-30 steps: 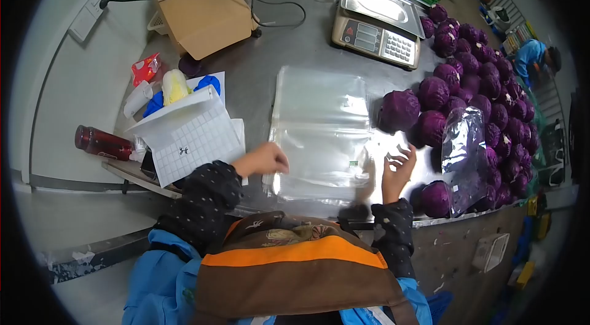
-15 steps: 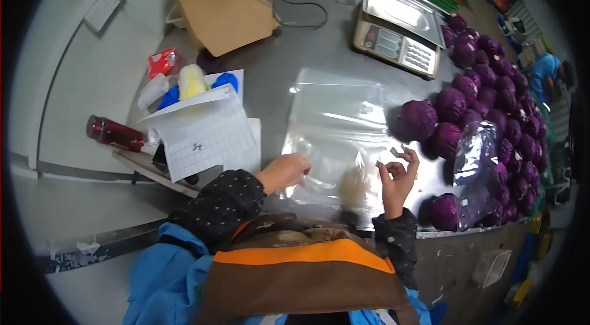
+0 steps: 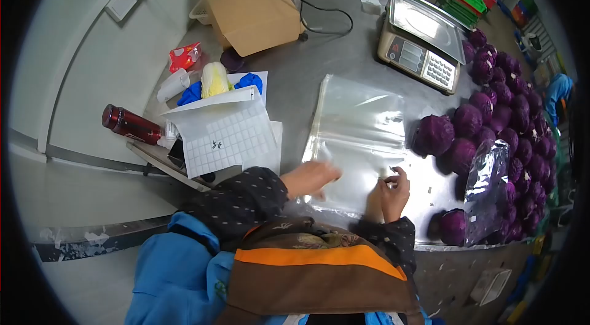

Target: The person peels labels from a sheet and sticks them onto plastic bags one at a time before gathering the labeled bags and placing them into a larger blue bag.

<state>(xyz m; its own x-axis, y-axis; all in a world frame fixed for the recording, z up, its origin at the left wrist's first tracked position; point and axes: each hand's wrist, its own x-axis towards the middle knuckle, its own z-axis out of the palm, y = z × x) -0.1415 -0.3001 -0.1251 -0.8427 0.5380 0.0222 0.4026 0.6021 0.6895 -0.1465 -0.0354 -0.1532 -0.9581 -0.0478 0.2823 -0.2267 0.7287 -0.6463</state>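
A stack of flat clear plastic bags (image 3: 356, 131) lies on the metal table in front of me. My left hand (image 3: 311, 179) is over the left part of the bags, smeared by motion, with its fingers pointing right. Near the lower right side of the bags, my right hand (image 3: 395, 195) has thumb and fingers pinched together around a small grey label (image 3: 394, 169) at the fingertips. Just beyond it on the right sit purple cabbages (image 3: 434, 135). One more cabbage (image 3: 453, 227) rests near the front edge, beside a crumpled clear bag (image 3: 485, 187).
A digital scale (image 3: 423, 45) stands at the back right. Left of the bags are printed sheets (image 3: 230, 140), a napa cabbage (image 3: 214, 80) and a red bottle (image 3: 131, 124). Behind them is a cardboard box (image 3: 249, 8) with a black cable (image 3: 332, 10). A person in blue (image 3: 558, 94) is far right.
The view has shifted, so the table's things sit further right. My left hand has moved right over the bags. The fingers of my right hand have drawn closer together, near the bags' right edge.
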